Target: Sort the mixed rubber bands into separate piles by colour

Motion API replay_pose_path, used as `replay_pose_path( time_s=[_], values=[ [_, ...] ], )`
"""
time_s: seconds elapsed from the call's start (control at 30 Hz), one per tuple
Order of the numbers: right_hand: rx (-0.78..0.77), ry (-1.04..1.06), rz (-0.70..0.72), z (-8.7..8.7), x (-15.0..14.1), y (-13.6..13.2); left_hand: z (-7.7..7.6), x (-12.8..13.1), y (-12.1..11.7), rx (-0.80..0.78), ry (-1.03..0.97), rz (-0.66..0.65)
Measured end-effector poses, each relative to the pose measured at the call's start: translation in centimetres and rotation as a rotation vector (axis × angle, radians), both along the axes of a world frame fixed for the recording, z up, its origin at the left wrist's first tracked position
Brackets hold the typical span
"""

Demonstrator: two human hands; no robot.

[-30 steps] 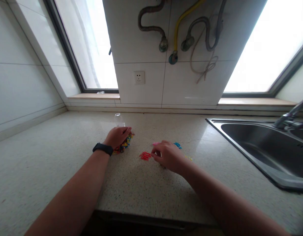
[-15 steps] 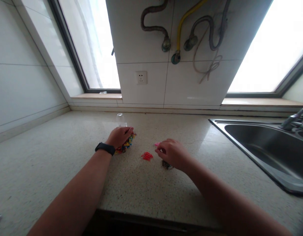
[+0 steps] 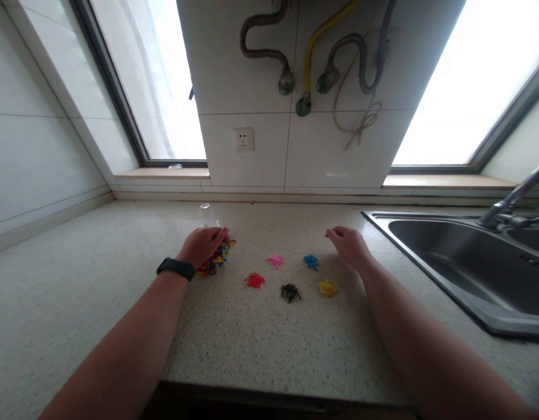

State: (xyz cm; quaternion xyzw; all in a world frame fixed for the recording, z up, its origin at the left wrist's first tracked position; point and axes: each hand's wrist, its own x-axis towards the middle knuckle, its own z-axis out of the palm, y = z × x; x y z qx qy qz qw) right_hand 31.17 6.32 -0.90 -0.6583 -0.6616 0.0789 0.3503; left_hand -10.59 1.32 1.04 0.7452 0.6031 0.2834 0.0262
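Observation:
My left hand (image 3: 203,246), with a dark band on its wrist, rests over a mixed heap of multicoloured rubber bands (image 3: 217,256). Its fingers are pinched together at the heap's far edge; what they hold is hidden. To the right, my right hand (image 3: 349,245) hovers beyond the sorted piles with fingers curled into a pinch, and I cannot make out anything in it. Between the hands lie small piles of rubber bands: red (image 3: 254,280), pink (image 3: 276,261), black (image 3: 290,292), blue (image 3: 311,262) and yellow (image 3: 328,287).
A clear plastic cup (image 3: 205,216) stands just behind my left hand. On the right, a steel sink (image 3: 444,256) with a faucet (image 3: 499,213) is set into the speckled counter (image 3: 234,344). The tiled wall behind carries a socket (image 3: 243,139) and pipes.
My right hand has moved right and away from over the pink and black piles, uncovering the blue and yellow piles. My left hand stays at the mixed heap. The view has shifted slightly right.

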Motion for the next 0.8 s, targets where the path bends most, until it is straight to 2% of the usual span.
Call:
replay_pose_path(
  time_s=[0.1,0.27,0.5,0.67,0.8],
  values=[
    [-0.084,0.056,0.021,-0.8,0.4,0.6,-0.1,-0.1,0.1,0.025,0.029,0.015],
    [-0.103,0.008,0.117,-1.4,0.1,1.0,0.2,-0.3,0.0,0.037,0.096,0.013],
    [-0.1,0.029,0.125,-1.7,0.3,1.4,0.8,-2.0,-0.2,0.075,0.089,0.128],
    [-0.114,0.023,0.131,-1.7,0.2,1.4,0.4,-3.3,0.2,0.018,0.087,0.166],
    [-0.131,0.01,0.132,-1.6,0.1,1.4,-0.3,-3.2,0.7,-0.016,0.135,0.098]
  ],
)
